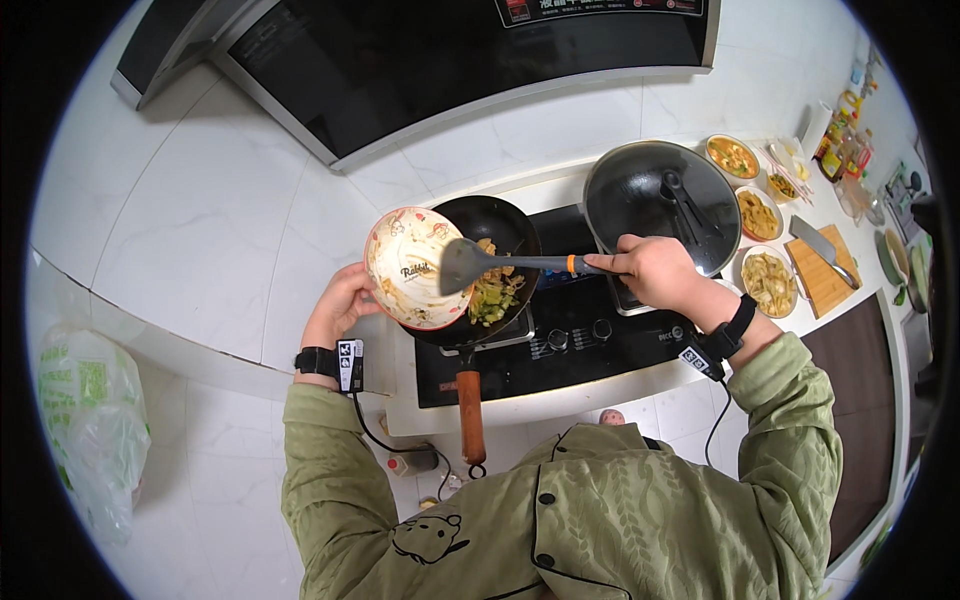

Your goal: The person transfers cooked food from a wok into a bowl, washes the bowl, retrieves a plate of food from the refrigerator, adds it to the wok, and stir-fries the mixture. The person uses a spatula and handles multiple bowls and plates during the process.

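My left hand (347,298) grips the rim of a white bowl (405,232) with a red edge and rabbit drawings, tipped over the left side of a black wok (469,214). Smears of food coat the bowl's inside. In my right hand (652,270) is a grey spatula (463,266) with an orange ring on its handle; its blade is at the bowl's inner face, though whether it touches I cannot tell. Chopped green vegetables and browned pieces (495,295) lie in the wok, partly hidden by bowl and spatula. The wok's wooden handle (471,416) points towards me.
The wok stands on the left burner of a black gas stove (585,367). A large lidded pan (630,180) occupies the right burner. Further right are several filled bowls (769,281), a cleaver (821,244) on a wooden cutting board (840,281), and bottles (832,154). Above hangs a range hood (450,67).
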Available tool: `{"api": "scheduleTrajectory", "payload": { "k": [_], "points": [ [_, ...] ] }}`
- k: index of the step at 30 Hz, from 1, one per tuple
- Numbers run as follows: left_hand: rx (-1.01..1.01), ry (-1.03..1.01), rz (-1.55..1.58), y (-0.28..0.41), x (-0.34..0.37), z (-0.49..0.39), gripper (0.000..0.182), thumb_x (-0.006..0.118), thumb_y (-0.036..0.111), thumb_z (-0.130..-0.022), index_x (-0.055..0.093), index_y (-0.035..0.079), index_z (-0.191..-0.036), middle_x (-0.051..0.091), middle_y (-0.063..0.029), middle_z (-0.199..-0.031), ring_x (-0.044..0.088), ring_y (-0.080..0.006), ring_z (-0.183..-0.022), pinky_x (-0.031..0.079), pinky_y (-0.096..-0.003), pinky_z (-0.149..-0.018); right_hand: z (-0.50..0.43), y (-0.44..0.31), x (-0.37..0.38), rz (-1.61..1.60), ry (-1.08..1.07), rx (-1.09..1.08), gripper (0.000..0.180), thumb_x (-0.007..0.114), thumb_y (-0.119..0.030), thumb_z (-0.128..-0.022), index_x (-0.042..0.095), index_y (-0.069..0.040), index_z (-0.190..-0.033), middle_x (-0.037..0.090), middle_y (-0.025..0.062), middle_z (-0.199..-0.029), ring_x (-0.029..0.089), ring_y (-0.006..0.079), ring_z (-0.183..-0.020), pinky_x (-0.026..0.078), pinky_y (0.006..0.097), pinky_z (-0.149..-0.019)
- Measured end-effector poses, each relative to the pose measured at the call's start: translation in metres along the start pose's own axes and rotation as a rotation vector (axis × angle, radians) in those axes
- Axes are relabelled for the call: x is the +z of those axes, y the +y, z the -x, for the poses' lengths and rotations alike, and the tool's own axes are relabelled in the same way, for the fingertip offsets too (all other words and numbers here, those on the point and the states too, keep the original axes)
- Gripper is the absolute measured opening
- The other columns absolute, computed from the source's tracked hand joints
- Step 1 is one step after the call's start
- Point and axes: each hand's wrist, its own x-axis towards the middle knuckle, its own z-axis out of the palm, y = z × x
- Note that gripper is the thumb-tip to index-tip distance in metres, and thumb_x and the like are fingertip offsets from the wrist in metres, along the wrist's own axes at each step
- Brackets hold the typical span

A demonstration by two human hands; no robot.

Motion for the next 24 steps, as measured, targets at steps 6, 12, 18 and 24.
{"api": "scheduleTrajectory", "payload": {
  "k": [6, 12, 18, 24],
  "points": [
    [0.019, -0.026, 0.019, 0.001, 0.004, -0.003, 0.036, 0.051, 0.003, -0.077, 0.058, -0.004, -0.111, 0.061, -0.0035, -0.090, 0.061, -0.0118, -0.072, 0.062, -0.0360, -0.071, -0.014, -0.021, 0.005, -0.322, 0.085, 0.032, 0.061, 0.068, -0.005, -0.071, 0.061, -0.025, -0.128, 0.057, 0.0053, -0.082, 0.061, 0.0271, -0.076, 0.051, 0.0364, -0.066],
    [0.049, -0.046, 0.075, 0.002, 0.004, -0.007, 0.038, 0.047, 0.001, -0.077, 0.055, -0.008, -0.113, 0.063, -0.0109, -0.096, 0.068, -0.0229, -0.083, 0.062, -0.0393, -0.074, -0.013, -0.021, 0.008, -0.127, 0.044, -0.055, 0.056, 0.066, -0.004, -0.073, 0.063, -0.027, -0.125, 0.053, 0.0058, -0.077, 0.059, 0.0265, -0.069, 0.050, 0.0375, -0.061],
    [0.039, 0.031, 0.021, 0.002, 0.006, -0.008, 0.037, 0.049, 0.000, -0.076, 0.056, -0.008, -0.112, 0.062, -0.0094, -0.094, 0.068, -0.0219, -0.080, 0.062, -0.0387, -0.075, -0.003, -0.010, 0.017, 0.054, 0.030, -0.075, 0.054, 0.061, -0.004, -0.075, 0.064, -0.030, -0.122, 0.053, 0.0048, -0.076, 0.060, 0.0255, -0.067, 0.050, 0.0367, -0.060],
    [0.017, 0.047, -0.009, -0.001, 0.004, -0.010, 0.037, 0.050, 0.003, -0.079, 0.057, -0.004, -0.114, 0.065, -0.0073, -0.094, 0.066, -0.0137, -0.081, 0.061, -0.0342, -0.070, -0.001, 0.006, 0.014, 0.060, -0.027, 0.007, 0.052, 0.061, -0.005, -0.074, 0.066, -0.029, -0.120, 0.054, 0.0050, -0.077, 0.061, 0.0258, -0.067, 0.050, 0.0376, -0.059]
  ]
}}
